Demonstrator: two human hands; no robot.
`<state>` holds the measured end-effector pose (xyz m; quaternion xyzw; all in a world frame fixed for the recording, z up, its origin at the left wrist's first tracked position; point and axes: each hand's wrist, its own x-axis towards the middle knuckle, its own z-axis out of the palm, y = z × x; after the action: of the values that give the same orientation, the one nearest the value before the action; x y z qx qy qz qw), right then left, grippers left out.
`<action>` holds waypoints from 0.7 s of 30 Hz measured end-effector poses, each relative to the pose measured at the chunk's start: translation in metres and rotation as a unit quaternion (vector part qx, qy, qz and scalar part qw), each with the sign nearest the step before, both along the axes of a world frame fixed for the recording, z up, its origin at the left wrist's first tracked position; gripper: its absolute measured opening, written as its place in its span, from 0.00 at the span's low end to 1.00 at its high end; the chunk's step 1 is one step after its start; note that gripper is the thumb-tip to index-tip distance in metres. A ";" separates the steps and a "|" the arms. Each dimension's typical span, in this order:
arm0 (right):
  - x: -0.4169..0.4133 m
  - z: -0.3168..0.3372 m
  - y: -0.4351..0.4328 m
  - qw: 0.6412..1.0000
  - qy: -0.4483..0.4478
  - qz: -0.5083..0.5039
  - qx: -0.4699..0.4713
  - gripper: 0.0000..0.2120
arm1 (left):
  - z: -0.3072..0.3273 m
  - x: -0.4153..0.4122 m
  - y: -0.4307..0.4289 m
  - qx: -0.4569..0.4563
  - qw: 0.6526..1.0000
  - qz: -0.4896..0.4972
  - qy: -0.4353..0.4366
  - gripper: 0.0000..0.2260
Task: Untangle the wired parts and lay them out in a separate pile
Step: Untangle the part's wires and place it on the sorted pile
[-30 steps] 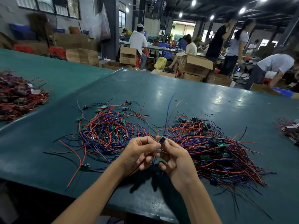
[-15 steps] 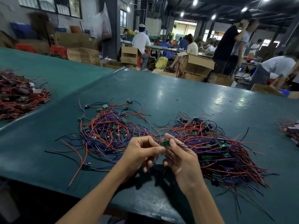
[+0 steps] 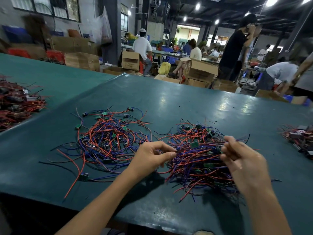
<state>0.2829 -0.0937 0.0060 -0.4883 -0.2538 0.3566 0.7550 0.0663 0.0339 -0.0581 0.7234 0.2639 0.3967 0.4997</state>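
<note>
Left hand (image 3: 153, 158) and right hand (image 3: 243, 160) pinch opposite ends of one wired part (image 3: 194, 144) | step: likely teasing it from tangled pile (image 3: 199, 168) | next: lift clear, lay on left pile (image 3: 105, 139)

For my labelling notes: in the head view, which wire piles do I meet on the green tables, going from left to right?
A mostly red heap → spread-out pile → tangled pile → small heap at the right edge.

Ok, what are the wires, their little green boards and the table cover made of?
Red and blue wires: likely plastic-insulated, smooth; they curl and bend freely. Green boards: flat, rigid, look like small circuit boards. Table cover: dark green sheet, probably vinyl or rubber; lamp glare shows a sheen.
</note>
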 end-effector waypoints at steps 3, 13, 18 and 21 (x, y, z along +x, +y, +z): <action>0.032 0.004 -0.005 0.999 0.025 -0.038 -0.010 0.07 | 0.015 0.022 0.001 0.081 0.996 0.025 0.014 0.04; 0.081 -0.015 -0.003 0.962 0.211 -0.173 0.011 0.04 | 0.003 0.067 -0.010 0.098 0.989 0.084 0.078 0.05; 0.070 -0.007 -0.003 0.953 0.232 -0.190 0.038 0.12 | 0.004 0.045 -0.003 0.064 0.990 0.101 0.068 0.05; 0.055 0.000 0.003 0.952 0.194 -0.233 0.036 0.13 | 0.011 0.030 0.005 0.083 0.985 0.122 0.088 0.05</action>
<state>0.3378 -0.0909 0.0059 -0.4276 0.0054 0.2495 0.8688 0.0967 0.0386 -0.0472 0.7572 0.3591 0.4095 0.3606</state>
